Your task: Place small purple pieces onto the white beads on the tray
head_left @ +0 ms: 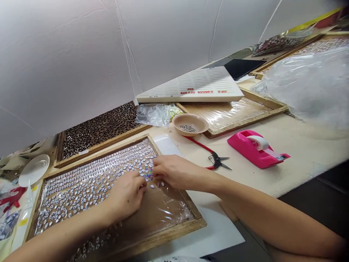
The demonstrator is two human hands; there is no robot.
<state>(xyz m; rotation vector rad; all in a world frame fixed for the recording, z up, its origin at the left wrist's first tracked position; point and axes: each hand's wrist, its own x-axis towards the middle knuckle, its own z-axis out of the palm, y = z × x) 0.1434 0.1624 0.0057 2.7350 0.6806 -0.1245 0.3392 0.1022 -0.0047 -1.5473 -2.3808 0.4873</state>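
A wooden-framed tray point(152, 238) lined with clear film lies in front of me, with rows of small white leaf-shaped pieces point(81, 173) on it. Over its middle, my left hand point(127, 194) is closed, fingers curled beside the pieces. My right hand point(171, 171) reaches in from the right, fingertips pinched together near the tray's right side. Between the hands lies a small cluster of shiny purple-green pieces point(148, 174). Whatever either hand holds is hidden or too small to name.
Behind stand a tray of dark beads point(100, 127), a bowl of small metal bits point(191, 124), and a white board point(191, 85) resting on another framed tray point(245, 116). Red-handled pliers point(216, 160) and a pink tape dispenser point(253, 149) lie right. A white plate point(34, 170) sits left.
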